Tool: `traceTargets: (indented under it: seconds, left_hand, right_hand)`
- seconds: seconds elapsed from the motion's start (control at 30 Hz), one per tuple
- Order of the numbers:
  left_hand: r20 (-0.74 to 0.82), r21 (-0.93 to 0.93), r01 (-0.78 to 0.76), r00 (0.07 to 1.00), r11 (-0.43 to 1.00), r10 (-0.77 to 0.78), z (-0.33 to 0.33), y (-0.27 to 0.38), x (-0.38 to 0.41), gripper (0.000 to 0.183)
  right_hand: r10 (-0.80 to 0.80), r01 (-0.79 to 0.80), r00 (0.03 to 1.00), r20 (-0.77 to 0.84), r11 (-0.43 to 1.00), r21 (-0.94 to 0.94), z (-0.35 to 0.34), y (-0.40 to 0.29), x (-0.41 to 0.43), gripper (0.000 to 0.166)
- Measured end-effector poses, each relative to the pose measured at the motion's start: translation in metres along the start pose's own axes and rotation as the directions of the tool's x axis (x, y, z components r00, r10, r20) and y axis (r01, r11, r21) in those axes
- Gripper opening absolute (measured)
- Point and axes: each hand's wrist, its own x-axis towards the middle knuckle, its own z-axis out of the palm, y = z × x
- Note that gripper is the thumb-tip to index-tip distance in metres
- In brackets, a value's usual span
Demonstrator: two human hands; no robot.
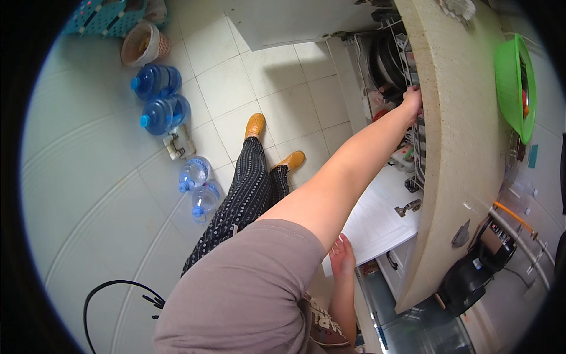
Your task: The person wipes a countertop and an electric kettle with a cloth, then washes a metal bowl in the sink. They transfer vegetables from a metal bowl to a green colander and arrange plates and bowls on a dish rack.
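My left hand [412,102] reaches under the countertop's edge, its fingers curled at the front rail of a white wire basket [403,53] in a low cabinet. Part of its grip is hidden by the counter. Behind the rail stand black pans [385,66], one with a wooden-tipped handle, along with plastic bags and packets. Lower in the picture my right hand [343,259] is held palm up with nothing in it. Its fingertips are partly covered by my left arm, beside an opened white cabinet door [376,217]. Whether they touch the door I cannot tell.
The stone countertop [460,132] carries a green basin [508,88] and a black appliance [475,261]. Another opened door [305,20] juts over the tiled floor. Large blue water bottles [161,115], smaller clear bottles [204,199] and a waste basket [137,44] line the wall.
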Motion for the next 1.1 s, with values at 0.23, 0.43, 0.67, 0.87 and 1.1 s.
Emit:
traceTargets:
  seconds: [0.23,0.43,0.67,0.87,1.1]
  left_hand:
    - [-0.026,0.085,0.152,0.988,0.985,-0.150,-0.010,-0.021,-0.004,0.061]
    - [0.065,0.050,0.195,0.978,0.980,-0.198,-0.032,-0.033,0.028,0.068]
    - [0.013,0.210,0.146,0.988,0.967,-0.153,-0.042,-0.051,0.034,0.027]
    - [-0.037,0.302,0.121,0.993,0.946,-0.115,-0.061,-0.055,0.013,0.016]
    - [-0.140,0.492,-0.137,0.962,0.860,0.233,-0.114,-0.068,0.007,0.013]
  right_hand:
    - [-0.035,0.043,0.996,0.082,0.995,-0.094,0.031,-0.012,-0.017,0.042]
    - [-0.050,0.064,0.993,0.107,0.990,-0.129,0.049,-0.019,-0.017,0.040]
    - [-0.039,0.045,0.998,0.048,0.991,-0.128,0.056,-0.024,-0.015,0.037]
    - [0.025,-0.021,0.999,0.034,0.995,-0.098,0.058,-0.017,-0.022,0.036]
    - [-0.019,0.027,0.998,0.065,0.991,-0.129,0.086,-0.034,-0.029,0.036]
